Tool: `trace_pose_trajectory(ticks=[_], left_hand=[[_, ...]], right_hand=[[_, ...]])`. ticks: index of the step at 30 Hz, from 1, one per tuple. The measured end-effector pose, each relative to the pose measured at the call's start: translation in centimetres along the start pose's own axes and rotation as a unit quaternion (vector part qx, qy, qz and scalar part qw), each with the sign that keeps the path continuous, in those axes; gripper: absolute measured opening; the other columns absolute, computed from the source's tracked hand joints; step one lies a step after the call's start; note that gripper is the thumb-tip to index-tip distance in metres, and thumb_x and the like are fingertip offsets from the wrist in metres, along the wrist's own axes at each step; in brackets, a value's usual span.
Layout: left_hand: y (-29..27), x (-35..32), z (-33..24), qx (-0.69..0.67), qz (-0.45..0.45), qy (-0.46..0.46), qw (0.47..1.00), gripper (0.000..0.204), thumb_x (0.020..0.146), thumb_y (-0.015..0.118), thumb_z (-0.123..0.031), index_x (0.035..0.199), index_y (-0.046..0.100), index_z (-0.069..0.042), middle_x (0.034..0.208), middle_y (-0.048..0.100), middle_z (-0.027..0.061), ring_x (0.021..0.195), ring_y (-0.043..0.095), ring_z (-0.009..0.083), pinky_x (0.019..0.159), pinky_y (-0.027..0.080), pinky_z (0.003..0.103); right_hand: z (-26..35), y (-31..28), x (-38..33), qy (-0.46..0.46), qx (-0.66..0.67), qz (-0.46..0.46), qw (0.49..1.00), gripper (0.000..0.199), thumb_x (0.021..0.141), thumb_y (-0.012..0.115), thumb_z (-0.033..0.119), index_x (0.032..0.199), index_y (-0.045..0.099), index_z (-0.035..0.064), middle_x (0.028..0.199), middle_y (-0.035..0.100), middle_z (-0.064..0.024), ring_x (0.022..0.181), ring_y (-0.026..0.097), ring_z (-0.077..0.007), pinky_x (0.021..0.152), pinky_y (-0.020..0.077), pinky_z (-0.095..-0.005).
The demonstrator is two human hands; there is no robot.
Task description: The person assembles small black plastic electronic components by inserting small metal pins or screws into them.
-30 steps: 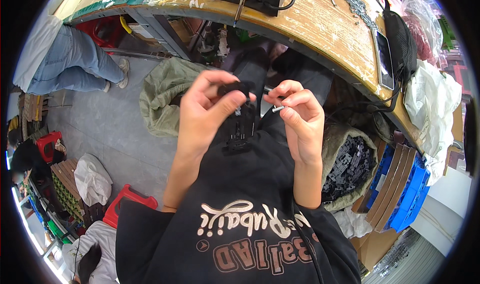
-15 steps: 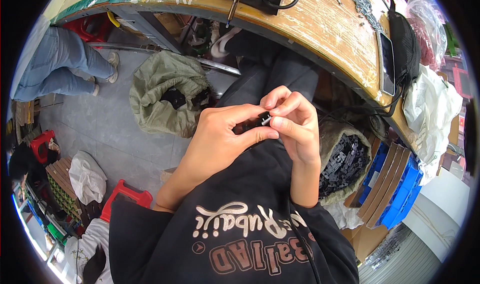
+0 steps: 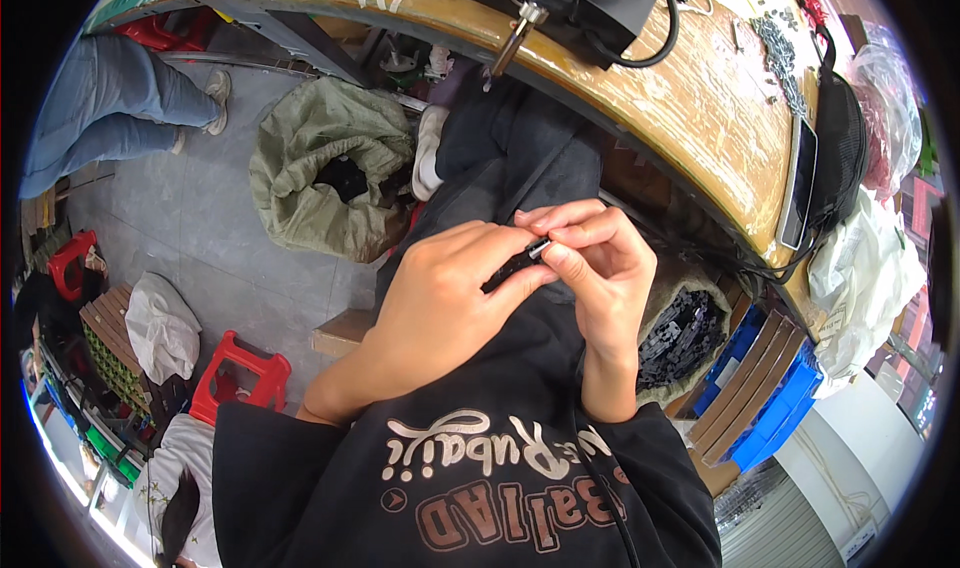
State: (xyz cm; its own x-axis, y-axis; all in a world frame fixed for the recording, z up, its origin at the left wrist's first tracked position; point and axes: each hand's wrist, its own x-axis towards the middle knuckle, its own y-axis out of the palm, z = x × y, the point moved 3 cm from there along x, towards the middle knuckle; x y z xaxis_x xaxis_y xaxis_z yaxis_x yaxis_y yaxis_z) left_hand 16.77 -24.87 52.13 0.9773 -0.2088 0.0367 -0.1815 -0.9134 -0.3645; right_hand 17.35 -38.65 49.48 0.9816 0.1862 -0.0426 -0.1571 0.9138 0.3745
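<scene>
A small black part (image 3: pixel 512 268) is in the grip, in front of the person's torso and above the lap. A short silver piece (image 3: pixel 540 249) shows at its right end, at the meeting point of the fingertips; whether it sits inside the black part or only against it cannot be told.

The left hand (image 3: pixel 440 280) holds the black part between thumb and fingers, the grip narrow, with much of the part hidden by the hand. The right hand (image 3: pixel 608 261) is pinched close at the silver piece, thumb below and fingers above. The two hands nearly meet.

Directly below the grip is a black shirt (image 3: pixel 480 368) with light lettering. Left of the grip and farther out, an open green sack (image 3: pixel 290 193) with dark contents stands on the grey floor (image 3: pixel 215 243). Right of the grip, close by the right forearm, a second sack (image 3: pixel 668 392) holds many dark pieces; beyond it are cardboard strips (image 3: pixel 745 398) and a blue crate (image 3: pixel 785 423).

Beyond the grip, a worn wooden workbench (image 3: pixel 700 108) carries a black machine (image 3: pixel 600 13), a phone (image 3: pixel 799 188) and a black bag (image 3: pixel 838 163). Well left of the grip are a red stool (image 3: pixel 240 373) and another person's legs (image 3: pixel 125 108).
</scene>
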Motion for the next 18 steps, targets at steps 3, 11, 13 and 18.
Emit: trace_pose_trajectory(ticks=[3, 11, 13, 18], left_hand=[[-0.3, 0.2, 0.7, 0.027, 0.004, 0.024, 0.999, 0.025, 0.070, 0.067, -0.013, 0.088, 0.056, 0.001, 0.077, 0.059, 0.0116, 0.069, 0.058, 0.0257, 0.058, 0.047, 0.032], [-1.1, 1.0, 5.4, -0.321, 0.278, -0.022, 0.905, 0.049, 0.072, 0.069, -0.015, 0.113, 0.049, 0.006, 0.104, 0.055, 0.0132, 0.087, 0.055, 0.0174, 0.071, 0.045, 0.027], [-0.6, 1.0, 7.8, -0.534, 0.277, -0.209, 0.771, 0.047, 0.080, 0.062, -0.015, 0.119, 0.044, 0.003, 0.104, 0.054, 0.0103, 0.081, 0.051, 0.0104, 0.072, 0.043, 0.023], [2.7, -0.3, 9.9, -0.651, 0.425, -0.184, 0.601, 0.039, 0.077, 0.063, -0.008, 0.111, 0.047, 0.002, 0.100, 0.052, 0.0061, 0.079, 0.051, 0.0085, 0.068, 0.044, 0.021]], right_hand=[[0.3, 0.6, 0.2, 0.032, -0.045, -0.021, 0.998, 0.011, 0.077, 0.055, -0.010, 0.087, 0.054, -0.0060, 0.095, 0.055, -0.0157, 0.093, 0.056, -0.0235, 0.082, 0.0466, -0.0321], [0.9, -0.5, 1.1, -0.020, -0.251, 0.045, 0.967, 0.011, 0.072, 0.062, -0.001, 0.083, 0.060, -0.0023, 0.088, 0.062, -0.0130, 0.084, 0.059, -0.0248, 0.086, 0.0433, -0.0440], [1.3, -0.7, 1.7, -0.034, -0.224, 0.070, 0.972, 0.010, 0.071, 0.063, 0.000, 0.081, 0.061, -0.0022, 0.087, 0.062, -0.0132, 0.082, 0.059, -0.0252, 0.086, 0.0436, -0.0446], [0.1, -0.8, 2.3, 0.010, -0.058, 0.125, 0.990, 0.011, 0.073, 0.064, 0.005, 0.081, 0.064, -0.0028, 0.083, 0.060, -0.0150, 0.077, 0.058, -0.0250, 0.068, 0.0487, -0.0349]])
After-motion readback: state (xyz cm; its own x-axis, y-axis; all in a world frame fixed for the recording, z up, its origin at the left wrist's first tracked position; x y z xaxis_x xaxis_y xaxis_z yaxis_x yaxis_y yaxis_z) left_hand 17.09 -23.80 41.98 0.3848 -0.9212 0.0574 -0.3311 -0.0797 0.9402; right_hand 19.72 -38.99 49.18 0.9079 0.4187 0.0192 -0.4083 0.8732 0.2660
